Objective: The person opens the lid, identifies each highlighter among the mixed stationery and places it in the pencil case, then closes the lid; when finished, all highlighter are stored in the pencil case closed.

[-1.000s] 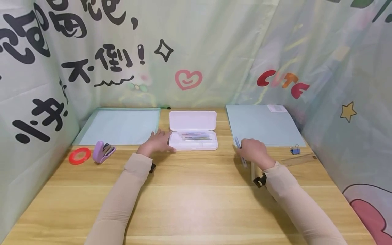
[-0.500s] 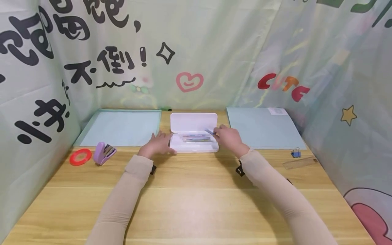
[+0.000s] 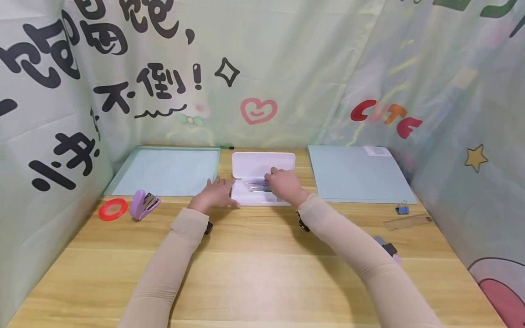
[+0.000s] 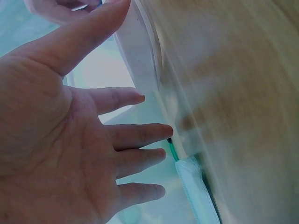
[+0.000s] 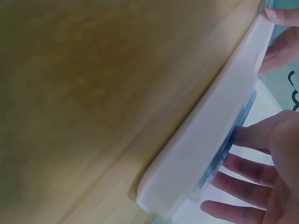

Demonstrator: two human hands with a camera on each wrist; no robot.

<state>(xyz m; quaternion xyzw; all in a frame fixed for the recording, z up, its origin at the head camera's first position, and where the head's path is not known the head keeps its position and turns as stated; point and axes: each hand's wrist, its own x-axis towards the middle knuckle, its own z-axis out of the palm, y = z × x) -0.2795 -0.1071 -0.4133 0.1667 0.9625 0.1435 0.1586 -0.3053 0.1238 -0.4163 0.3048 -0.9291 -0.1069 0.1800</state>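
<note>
A white pencil case (image 3: 242,197) lies with its lid raised at the far middle of the table, several slim pens (image 3: 258,186) inside it. My left hand (image 3: 215,195) is at the case's left end, thumb by the front corner, fingers spread in the left wrist view. Over the right half of the case, my right hand (image 3: 285,184) holds a slim blue pen-like stick (image 5: 245,111) between thumb and fingers. In the right wrist view the stick lies along the case's rim; whether it touches the inside is hidden.
Pale blue folders lie at back left (image 3: 168,171) and back right (image 3: 357,175). A red tape ring (image 3: 113,209) and purple stapler (image 3: 143,205) stand left. Rightward are a blue binder clip (image 3: 403,210), a ruler (image 3: 408,222) and small dark pieces (image 3: 388,248) beside the right forearm.
My right hand has moved left from the right folder's edge to over the pencil case, carrying the blue stick. The left hand has stayed at the case's left end.
</note>
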